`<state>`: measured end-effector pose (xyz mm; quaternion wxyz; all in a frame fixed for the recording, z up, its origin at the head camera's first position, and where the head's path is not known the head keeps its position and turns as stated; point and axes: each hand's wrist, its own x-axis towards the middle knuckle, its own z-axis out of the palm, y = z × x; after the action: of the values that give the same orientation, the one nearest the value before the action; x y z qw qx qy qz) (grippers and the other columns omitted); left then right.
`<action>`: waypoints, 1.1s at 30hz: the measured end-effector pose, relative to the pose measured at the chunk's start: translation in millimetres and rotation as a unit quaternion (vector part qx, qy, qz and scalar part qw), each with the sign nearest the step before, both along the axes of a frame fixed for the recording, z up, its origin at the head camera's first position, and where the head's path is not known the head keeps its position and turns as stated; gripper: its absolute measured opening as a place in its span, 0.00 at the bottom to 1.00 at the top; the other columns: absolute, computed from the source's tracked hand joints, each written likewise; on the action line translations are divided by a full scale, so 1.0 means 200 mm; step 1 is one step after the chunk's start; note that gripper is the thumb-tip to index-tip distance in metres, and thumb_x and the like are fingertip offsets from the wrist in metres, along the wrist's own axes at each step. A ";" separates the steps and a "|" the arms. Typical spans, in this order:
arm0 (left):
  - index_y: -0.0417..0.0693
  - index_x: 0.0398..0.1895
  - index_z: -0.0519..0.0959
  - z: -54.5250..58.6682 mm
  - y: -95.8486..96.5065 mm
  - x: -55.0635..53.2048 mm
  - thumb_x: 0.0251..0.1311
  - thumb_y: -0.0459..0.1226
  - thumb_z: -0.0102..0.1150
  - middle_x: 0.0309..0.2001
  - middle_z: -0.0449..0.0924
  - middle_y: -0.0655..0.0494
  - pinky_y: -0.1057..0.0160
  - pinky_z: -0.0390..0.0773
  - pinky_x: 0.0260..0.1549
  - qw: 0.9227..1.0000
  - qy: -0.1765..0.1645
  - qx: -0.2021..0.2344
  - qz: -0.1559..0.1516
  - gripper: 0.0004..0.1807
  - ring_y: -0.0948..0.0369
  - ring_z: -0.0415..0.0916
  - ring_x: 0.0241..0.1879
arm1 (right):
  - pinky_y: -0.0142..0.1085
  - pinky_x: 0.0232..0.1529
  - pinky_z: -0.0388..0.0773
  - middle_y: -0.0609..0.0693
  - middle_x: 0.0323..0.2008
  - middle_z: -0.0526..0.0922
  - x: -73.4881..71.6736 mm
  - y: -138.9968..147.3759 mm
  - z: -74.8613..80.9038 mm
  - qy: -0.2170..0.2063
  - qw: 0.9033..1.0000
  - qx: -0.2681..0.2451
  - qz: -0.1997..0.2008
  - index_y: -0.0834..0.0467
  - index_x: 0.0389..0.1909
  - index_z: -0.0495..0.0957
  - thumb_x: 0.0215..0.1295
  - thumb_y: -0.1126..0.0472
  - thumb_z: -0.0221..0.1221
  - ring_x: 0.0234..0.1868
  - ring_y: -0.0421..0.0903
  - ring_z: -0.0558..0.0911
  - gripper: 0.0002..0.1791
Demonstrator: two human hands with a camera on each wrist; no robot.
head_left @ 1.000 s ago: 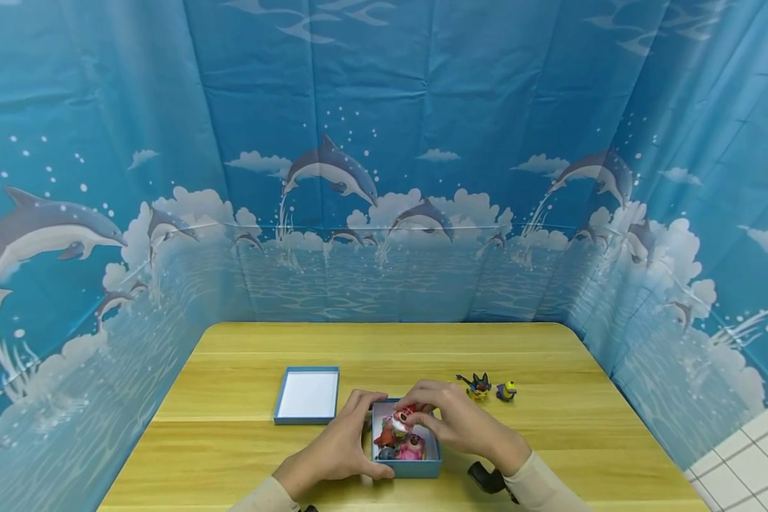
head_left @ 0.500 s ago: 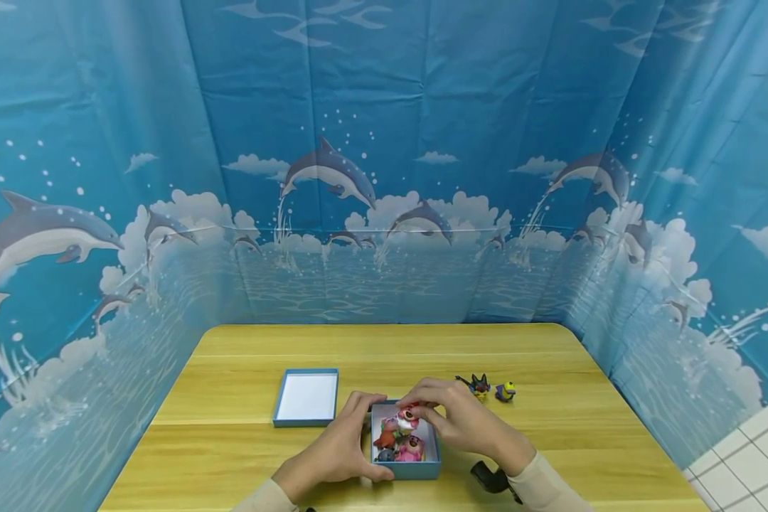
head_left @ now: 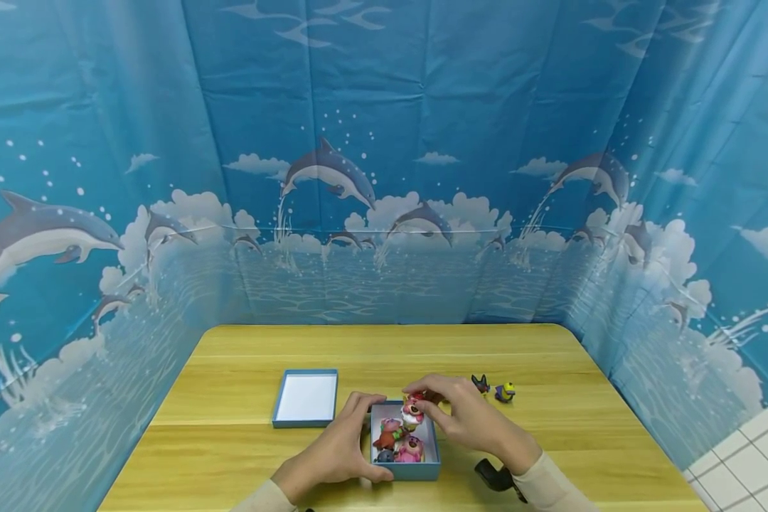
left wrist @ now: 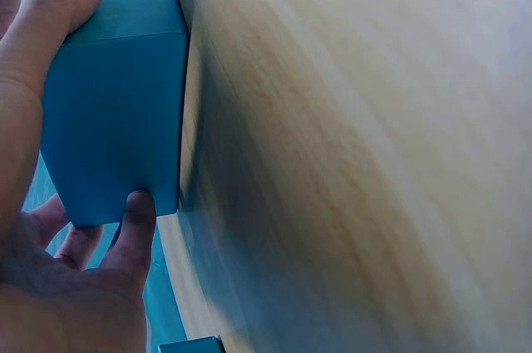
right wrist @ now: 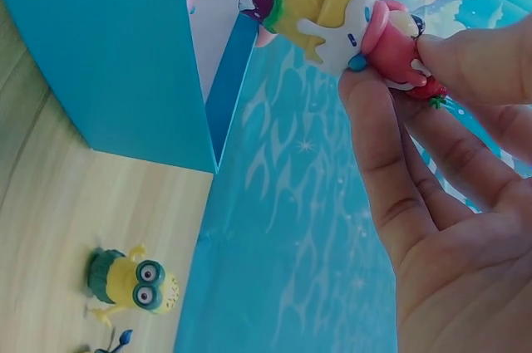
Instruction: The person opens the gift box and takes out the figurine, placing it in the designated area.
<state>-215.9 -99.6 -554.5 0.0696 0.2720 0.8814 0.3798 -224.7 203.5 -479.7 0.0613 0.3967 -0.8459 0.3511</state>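
My left hand (head_left: 342, 444) grips the blue box (head_left: 416, 471) from its left side, thumb on the near wall and fingers at the far one; the left wrist view shows the thumb and fingers across the box's walls (left wrist: 116, 120). Inside lie a pink bear figurine (head_left: 410, 449), a reddish-brown figurine (head_left: 385, 436) and a small grey one (head_left: 385, 456). Between thumb and fingertips my right hand (head_left: 473, 421) pinches a pink bear figurine on an ice-cream cone (right wrist: 332, 21), with a strawberry on its head. It is held upright at the box's opening.
A blue lid (head_left: 306, 398), white inside, lies on the wooden table (head_left: 230, 455) left of the box. To the right stand a dark figurine with pointed ears (head_left: 481, 384) and a yellow minion figurine (right wrist: 137, 280). A dolphin-print curtain (head_left: 371, 284) surrounds the table's back and sides.
My right hand has raised the ice-cream bear figurine from among the others, slightly up and to the right, turning it upright. The left hand keeps its grip on the box.
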 end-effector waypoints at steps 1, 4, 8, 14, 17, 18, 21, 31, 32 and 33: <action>0.54 0.93 0.61 0.00 0.00 0.00 0.52 0.64 0.92 0.79 0.67 0.54 0.46 0.84 0.75 1.000 -0.001 0.000 0.000 0.71 0.56 0.77 0.72 | 0.37 0.51 0.93 0.47 0.57 0.96 0.00 0.00 0.00 -0.001 1.000 0.000 -0.002 0.50 0.68 0.88 0.89 0.61 0.65 0.50 0.36 0.93 0.15; 0.55 0.93 0.61 0.00 0.00 0.00 0.52 0.65 0.92 0.80 0.67 0.52 0.43 0.83 0.76 1.000 -0.004 0.002 0.001 0.71 0.54 0.77 0.74 | 0.37 0.50 0.93 0.45 0.57 0.96 0.00 0.02 0.01 0.001 1.000 0.003 -0.010 0.50 0.69 0.88 0.89 0.61 0.65 0.50 0.36 0.93 0.16; 0.55 0.93 0.60 0.00 0.00 0.01 0.52 0.65 0.92 0.81 0.66 0.52 0.43 0.83 0.76 1.000 -0.007 0.004 0.001 0.71 0.54 0.76 0.74 | 0.36 0.48 0.92 0.45 0.55 0.96 0.00 0.04 0.01 0.001 1.000 0.000 -0.015 0.50 0.70 0.87 0.88 0.61 0.66 0.49 0.36 0.94 0.16; 0.55 0.92 0.61 0.00 0.00 0.01 0.52 0.64 0.93 0.80 0.67 0.52 0.50 0.85 0.73 1.000 -0.014 0.010 0.001 0.70 0.56 0.78 0.70 | 0.38 0.47 0.93 0.47 0.55 0.96 0.00 0.05 0.02 0.001 1.000 -0.002 -0.019 0.51 0.70 0.88 0.87 0.63 0.66 0.48 0.36 0.94 0.17; 0.55 0.92 0.61 0.00 0.00 0.00 0.51 0.64 0.93 0.79 0.67 0.52 0.50 0.85 0.73 1.000 -0.011 0.010 0.002 0.70 0.56 0.78 0.70 | 0.37 0.44 0.91 0.46 0.54 0.97 0.01 0.06 0.03 0.003 1.000 -0.001 -0.026 0.51 0.69 0.88 0.87 0.63 0.66 0.46 0.35 0.93 0.16; 0.55 0.92 0.61 -0.01 0.00 0.00 0.51 0.64 0.93 0.79 0.68 0.52 0.50 0.84 0.73 1.000 -0.010 0.009 0.002 0.70 0.56 0.78 0.70 | 0.36 0.43 0.91 0.45 0.53 0.97 0.01 0.07 0.03 0.005 1.000 -0.001 -0.027 0.51 0.69 0.88 0.87 0.63 0.66 0.46 0.35 0.93 0.16; 0.55 0.92 0.61 -0.01 0.00 0.00 0.51 0.64 0.93 0.79 0.68 0.52 0.49 0.83 0.75 1.000 -0.006 0.005 0.003 0.70 0.55 0.77 0.71 | 0.35 0.41 0.89 0.44 0.52 0.97 0.01 0.08 0.03 0.007 1.000 -0.001 -0.030 0.50 0.68 0.89 0.87 0.63 0.66 0.45 0.35 0.93 0.15; 0.58 0.93 0.60 -0.03 0.00 -0.01 0.50 0.66 0.92 0.81 0.67 0.53 0.46 0.83 0.76 1.000 -0.021 0.006 0.010 0.71 0.56 0.76 0.73 | 0.38 0.51 0.93 0.43 0.53 0.96 0.00 0.12 0.02 0.017 0.999 0.016 -0.046 0.49 0.65 0.89 0.88 0.62 0.66 0.49 0.37 0.94 0.13; 0.58 0.93 0.60 -0.03 0.00 -0.01 0.51 0.66 0.92 0.80 0.67 0.53 0.45 0.83 0.76 1.000 -0.020 0.005 0.010 0.71 0.56 0.76 0.73 | 0.38 0.51 0.93 0.43 0.53 0.96 0.00 0.13 0.02 0.016 0.999 0.016 -0.047 0.49 0.65 0.89 0.88 0.62 0.66 0.49 0.37 0.94 0.13; 0.58 0.93 0.60 -0.03 0.00 -0.01 0.51 0.67 0.92 0.80 0.67 0.54 0.45 0.83 0.75 1.000 -0.020 0.004 0.010 0.71 0.56 0.76 0.73 | 0.37 0.50 0.93 0.43 0.53 0.96 0.00 0.13 0.03 0.014 0.999 0.016 -0.048 0.50 0.65 0.89 0.88 0.62 0.66 0.48 0.37 0.94 0.13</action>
<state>-218.2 -99.0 -560.2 0.0818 0.2555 0.8812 0.3892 -225.1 229.2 -474.5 0.0837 0.3617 -0.8685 0.3284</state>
